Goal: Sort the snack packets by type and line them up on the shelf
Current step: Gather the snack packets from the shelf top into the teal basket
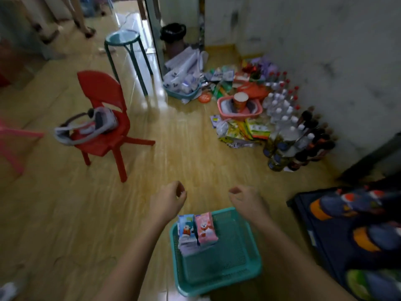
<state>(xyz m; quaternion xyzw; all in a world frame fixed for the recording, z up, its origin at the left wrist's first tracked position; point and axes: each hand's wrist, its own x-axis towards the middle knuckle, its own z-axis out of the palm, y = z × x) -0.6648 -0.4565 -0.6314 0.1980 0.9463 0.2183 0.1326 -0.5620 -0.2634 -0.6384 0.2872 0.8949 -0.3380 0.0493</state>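
Note:
A teal basket (227, 276) stands on the wooden floor right below me. In its far left corner lean a blue packet (186, 231) and a pink packet (205, 228), with more packets under them. My left hand (168, 200) hovers beyond the basket's far left corner, fingers loosely curled, holding nothing. My right hand (246, 199) hovers over the basket's far edge, also loosely curled and holding nothing. A heap of snack packets (243, 131) lies on the floor further ahead on the right, near the wall.
A red chair (104, 118) with a headset on its seat stands left. A teal stool (125, 53) is behind it. Bottles (288, 118) line the right wall beside a pink basket (240, 109) and a blue basket (184, 92). A dark shelf with packets (351, 231) is at my right.

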